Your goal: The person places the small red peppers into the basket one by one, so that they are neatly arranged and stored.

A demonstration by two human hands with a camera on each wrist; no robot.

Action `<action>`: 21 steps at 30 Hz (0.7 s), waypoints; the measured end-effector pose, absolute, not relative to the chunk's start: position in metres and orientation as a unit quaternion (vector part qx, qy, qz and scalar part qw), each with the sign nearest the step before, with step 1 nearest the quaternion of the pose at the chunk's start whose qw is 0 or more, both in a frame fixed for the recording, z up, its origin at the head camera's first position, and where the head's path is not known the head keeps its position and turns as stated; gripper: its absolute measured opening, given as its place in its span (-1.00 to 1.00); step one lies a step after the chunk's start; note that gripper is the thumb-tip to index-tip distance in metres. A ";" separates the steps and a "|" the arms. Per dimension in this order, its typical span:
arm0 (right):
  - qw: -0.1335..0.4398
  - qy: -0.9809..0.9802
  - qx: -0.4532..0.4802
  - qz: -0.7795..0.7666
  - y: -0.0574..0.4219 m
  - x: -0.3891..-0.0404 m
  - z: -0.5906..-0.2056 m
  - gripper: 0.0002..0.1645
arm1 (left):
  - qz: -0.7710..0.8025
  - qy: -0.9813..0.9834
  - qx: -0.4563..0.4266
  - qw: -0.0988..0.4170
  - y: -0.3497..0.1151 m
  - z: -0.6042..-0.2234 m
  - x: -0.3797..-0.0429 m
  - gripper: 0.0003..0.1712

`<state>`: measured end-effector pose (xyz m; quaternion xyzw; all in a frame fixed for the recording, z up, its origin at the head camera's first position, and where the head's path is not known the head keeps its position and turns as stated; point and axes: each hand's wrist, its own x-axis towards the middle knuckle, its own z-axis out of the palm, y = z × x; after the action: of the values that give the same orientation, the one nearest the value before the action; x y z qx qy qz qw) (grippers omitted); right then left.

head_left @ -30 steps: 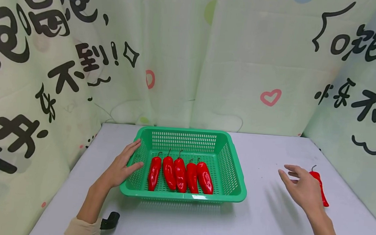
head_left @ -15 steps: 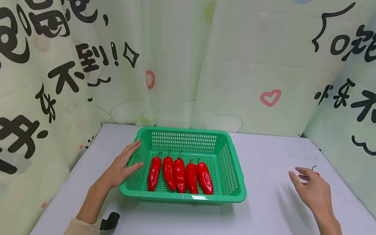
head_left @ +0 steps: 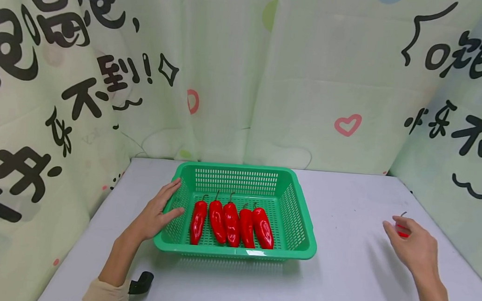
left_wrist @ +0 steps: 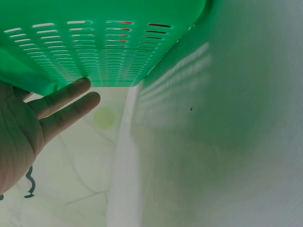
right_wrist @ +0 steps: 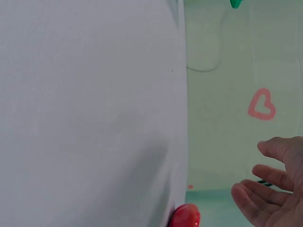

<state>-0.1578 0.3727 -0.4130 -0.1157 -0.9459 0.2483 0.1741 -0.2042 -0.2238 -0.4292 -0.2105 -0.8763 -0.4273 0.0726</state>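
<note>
A green plastic basket (head_left: 234,251) stands mid-table with several red chili peppers (head_left: 230,224) lying side by side in it. My left hand (head_left: 152,219) rests at the basket's left rim, fingers extended; in the left wrist view the hand (left_wrist: 19,127) is beside the slotted basket wall (left_wrist: 85,52). To the right, my right hand (head_left: 416,246) hovers over a lone red chili pepper (head_left: 402,231), mostly hidden behind it. The right wrist view has that hand (right_wrist: 279,189) with fingers and thumb apart, holding nothing, and the pepper's rounded end (right_wrist: 185,216) below.
A white tabletop (head_left: 333,278) lies under everything. Pale green curtains (head_left: 296,79) with black lettering hang behind and on both sides. Black wrist pieces (head_left: 141,282) show near each forearm.
My right hand has moved to the right, step by step, and now covers most of the lone chili pepper. The left hand, basket and peppers inside it have stayed put.
</note>
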 end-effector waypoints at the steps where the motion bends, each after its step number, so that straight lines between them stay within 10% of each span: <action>1: 0.172 -0.946 -0.119 0.249 0.374 -0.157 -0.413 -0.38 | -0.427 -0.876 -0.211 0.073 -0.224 -0.429 -0.204 -0.17; 21: 0.111 -0.948 -0.165 0.249 0.399 -0.158 -0.416 -0.17 | -0.429 -0.876 -0.208 0.071 -0.223 -0.429 -0.205 -0.17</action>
<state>-0.1582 0.3991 -0.4160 -0.1646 -0.9480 0.2488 0.1106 -0.2046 -0.2229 -0.4292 -0.2080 -0.8760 -0.4293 0.0715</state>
